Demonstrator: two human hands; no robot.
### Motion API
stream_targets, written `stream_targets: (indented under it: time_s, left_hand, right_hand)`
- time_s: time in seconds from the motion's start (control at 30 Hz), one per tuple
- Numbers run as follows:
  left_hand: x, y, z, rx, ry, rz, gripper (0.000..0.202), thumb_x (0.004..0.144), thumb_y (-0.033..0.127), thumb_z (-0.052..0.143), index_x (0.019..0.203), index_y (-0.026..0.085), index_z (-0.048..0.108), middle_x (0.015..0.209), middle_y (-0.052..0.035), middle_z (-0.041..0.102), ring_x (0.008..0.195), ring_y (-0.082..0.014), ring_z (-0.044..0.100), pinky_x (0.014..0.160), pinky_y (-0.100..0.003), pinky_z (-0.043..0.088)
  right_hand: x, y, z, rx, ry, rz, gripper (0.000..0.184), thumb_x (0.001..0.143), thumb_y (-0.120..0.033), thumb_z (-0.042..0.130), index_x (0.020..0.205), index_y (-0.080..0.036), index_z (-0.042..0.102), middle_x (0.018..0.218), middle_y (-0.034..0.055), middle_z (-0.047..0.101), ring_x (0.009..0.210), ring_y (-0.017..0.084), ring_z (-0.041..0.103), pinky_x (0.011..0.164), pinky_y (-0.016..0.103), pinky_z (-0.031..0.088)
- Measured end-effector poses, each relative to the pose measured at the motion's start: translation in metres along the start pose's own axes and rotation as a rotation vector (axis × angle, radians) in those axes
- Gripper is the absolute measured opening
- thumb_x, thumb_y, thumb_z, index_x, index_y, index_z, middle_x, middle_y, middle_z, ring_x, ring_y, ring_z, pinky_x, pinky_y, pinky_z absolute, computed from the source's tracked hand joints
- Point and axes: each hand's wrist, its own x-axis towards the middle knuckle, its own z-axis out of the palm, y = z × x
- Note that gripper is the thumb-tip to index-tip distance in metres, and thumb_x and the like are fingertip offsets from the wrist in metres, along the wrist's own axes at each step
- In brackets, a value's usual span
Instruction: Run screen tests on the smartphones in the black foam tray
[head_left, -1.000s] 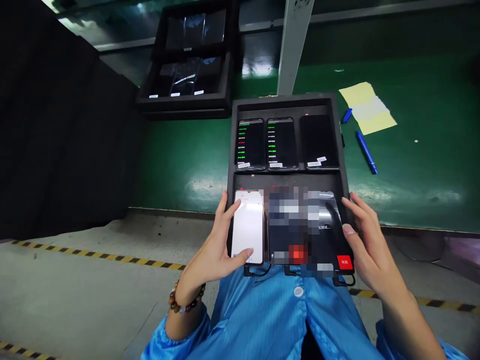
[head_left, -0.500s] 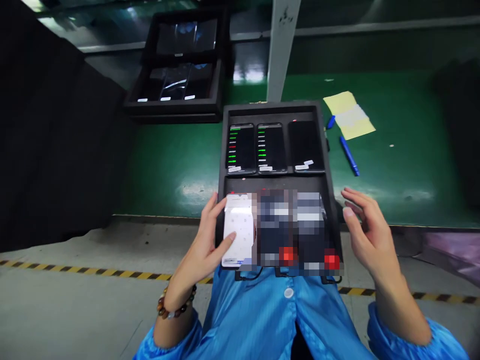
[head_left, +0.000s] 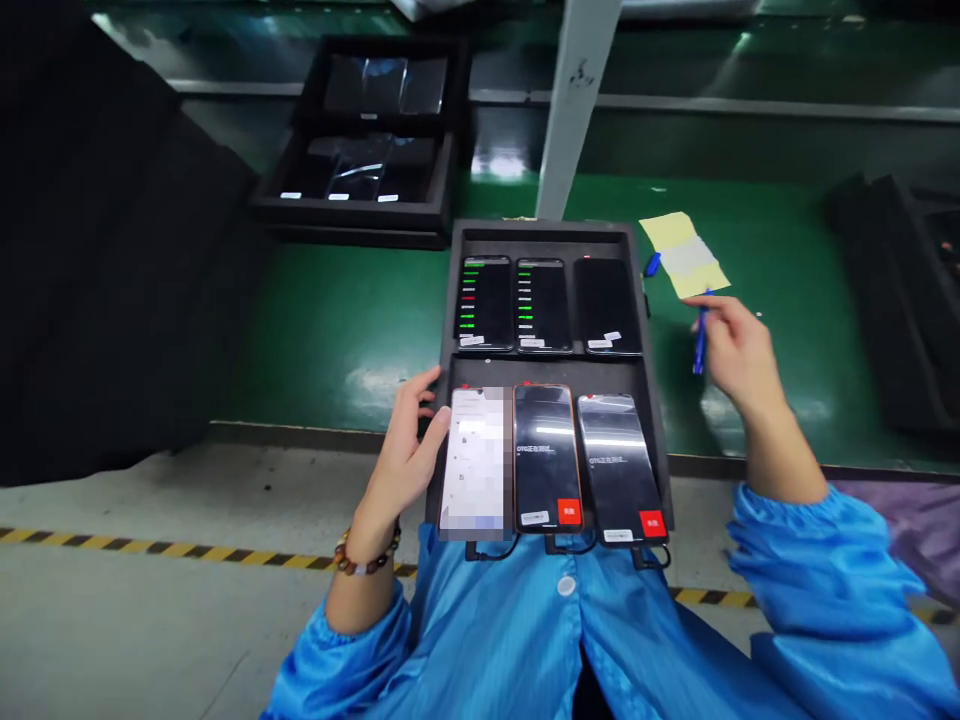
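Observation:
A black tray (head_left: 546, 371) carries two rows of phones and overhangs the table's front edge. At its left side is my left hand (head_left: 405, 440), fingers apart, with the thumb by the edge of a phone with a white screen (head_left: 469, 460), partly blurred out. Beside that lie an orange-edged phone (head_left: 547, 455) and another dark-screened phone (head_left: 619, 465), each showing a red square. Black cables (head_left: 495, 552) hang below the front row. To the right of the tray, my right hand (head_left: 739, 350) pinches a blue pen (head_left: 700, 345) above the table.
Three more phones (head_left: 544, 305) fill the tray's back row. A yellow paper (head_left: 675, 235) and a blue pen cap (head_left: 653, 264) lie right of the tray. Another black tray (head_left: 360, 215) stands back left. Dark cloth (head_left: 97, 280) hangs at left; a grey post (head_left: 574, 110) rises behind.
My right hand has moved forward from beside the tray and taken hold of the blue pen, which has turned. My left thumb has come off the white screen to its edge.

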Motion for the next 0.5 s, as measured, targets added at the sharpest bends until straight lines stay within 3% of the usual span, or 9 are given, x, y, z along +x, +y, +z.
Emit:
stream_targets:
  time_s: [0.07,0.1,0.17,0.2,0.23,0.27,0.3,0.37,0.5]
  left_hand:
    - [0.0,0.001,0.0,0.011,0.0,0.027,0.057,0.111,0.047,0.053,0.164,0.03,0.042,0.156,-0.0128,0.053,0.13,-0.0262,0.056,0.107,-0.044,0.051]
    - [0.001,0.001,0.0,0.021,-0.002,0.041,0.057,0.111,0.047,0.053,0.164,0.03,0.042,0.155,-0.0127,0.053,0.129,-0.0259,0.056,0.106,-0.043,0.051]
    - [0.005,0.002,0.0,0.04,-0.006,0.06,0.056,0.111,0.046,0.053,0.164,0.03,0.043,0.152,-0.0126,0.055,0.125,-0.0251,0.056,0.104,-0.042,0.051]
    - [0.009,0.002,0.0,0.048,-0.006,0.066,0.056,0.111,0.046,0.053,0.164,0.029,0.043,0.149,-0.0125,0.056,0.122,-0.0246,0.056,0.103,-0.042,0.051]
    - [0.012,0.002,0.0,0.055,-0.005,0.073,0.055,0.111,0.047,0.053,0.163,0.029,0.044,0.145,-0.0123,0.057,0.118,-0.024,0.057,0.102,-0.042,0.052]
    - [0.016,0.002,0.001,0.061,-0.001,0.081,0.055,0.111,0.047,0.053,0.163,0.029,0.044,0.142,-0.012,0.058,0.113,-0.0231,0.057,0.101,-0.042,0.052]
    - [0.02,0.002,0.001,0.065,0.004,0.089,0.055,0.111,0.047,0.053,0.162,0.029,0.045,0.14,-0.0116,0.058,0.108,-0.0221,0.057,0.099,-0.041,0.052]
    - [0.028,0.001,0.002,0.062,0.019,0.107,0.054,0.111,0.048,0.053,0.161,0.029,0.047,0.138,-0.011,0.058,0.1,-0.0199,0.057,0.095,-0.04,0.054]
    - [0.034,-0.002,0.003,0.031,0.042,0.117,0.052,0.112,0.048,0.052,0.159,0.028,0.049,0.138,-0.0111,0.058,0.095,-0.0182,0.058,0.09,-0.038,0.055]
  right_hand:
    - [-0.029,-0.027,-0.007,0.177,0.043,0.008,0.025,0.102,-0.031,0.057,0.122,-0.022,0.068,0.09,0.0054,0.069,0.084,0.02,0.07,0.088,0.042,0.056]
    - [-0.049,-0.044,-0.009,0.248,0.058,-0.002,0.026,0.099,-0.031,0.065,0.125,-0.025,0.066,0.093,0.0047,0.071,0.089,0.022,0.073,0.092,0.044,0.057]
    - [-0.094,-0.082,-0.009,0.397,0.013,0.028,0.021,0.095,-0.029,0.077,0.113,-0.027,0.068,0.09,0.0033,0.074,0.09,0.024,0.074,0.095,0.046,0.057]
    - [-0.118,-0.102,-0.007,0.401,-0.044,0.012,0.005,0.102,-0.031,0.068,0.105,-0.027,0.069,0.085,0.0024,0.073,0.089,0.024,0.074,0.094,0.045,0.057]
    - [-0.14,-0.121,-0.002,0.395,-0.151,0.005,0.016,0.109,-0.032,0.056,0.104,-0.027,0.07,0.086,0.0028,0.075,0.089,0.023,0.075,0.092,0.043,0.057]
    - [-0.16,-0.137,0.003,0.406,-0.323,0.033,0.02,0.112,-0.032,0.049,0.116,-0.028,0.068,0.089,0.0022,0.076,0.088,0.021,0.075,0.087,0.039,0.058]
    - [-0.177,-0.151,0.009,0.425,-0.468,0.097,0.021,0.112,-0.031,0.049,0.129,-0.029,0.061,0.093,0.0016,0.077,0.087,0.021,0.076,0.082,0.036,0.059]
    - [-0.199,-0.17,0.021,0.417,-0.65,0.145,0.014,0.109,-0.028,0.054,0.124,-0.029,0.054,0.094,0.0008,0.076,0.082,0.019,0.075,0.071,0.032,0.057]
    - [-0.209,-0.183,0.038,0.29,-0.733,-0.017,0.016,0.104,-0.021,0.059,0.097,-0.027,0.047,0.084,-0.0022,0.063,0.072,0.015,0.062,0.07,0.031,0.05]
